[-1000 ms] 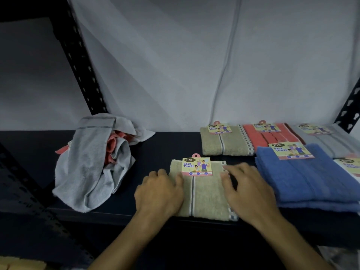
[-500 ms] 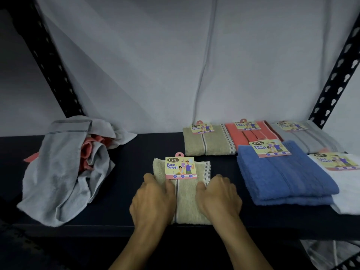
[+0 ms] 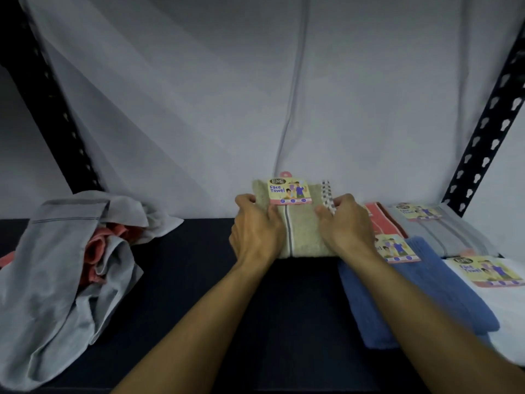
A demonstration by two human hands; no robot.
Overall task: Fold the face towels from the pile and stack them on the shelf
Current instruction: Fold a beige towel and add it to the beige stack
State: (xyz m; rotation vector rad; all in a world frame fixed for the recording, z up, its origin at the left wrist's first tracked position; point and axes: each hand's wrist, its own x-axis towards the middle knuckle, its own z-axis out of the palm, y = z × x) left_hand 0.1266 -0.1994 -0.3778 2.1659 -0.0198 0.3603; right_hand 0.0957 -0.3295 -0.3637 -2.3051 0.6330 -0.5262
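Dark shelf [image 3: 199, 280], flat, front edge cut off by frame. Crumpled pile [image 3: 65, 280] of grey and coral cloth at left, soft folds, partly cut off. Blue towel [image 3: 412, 294], thick terry, partly hidden under right forearm. Beige towel [image 3: 301, 234] at back centre, folded, grey stripe, paper label; what lies beneath is hidden. Left hand [image 3: 255, 231] and right hand [image 3: 346, 226] grip its sides, fingers curled.

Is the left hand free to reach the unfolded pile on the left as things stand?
Probably not yet: the left hand grips the beige towel together with the right hand. Bare shelf lies between it and the pile, so nothing else blocks it.
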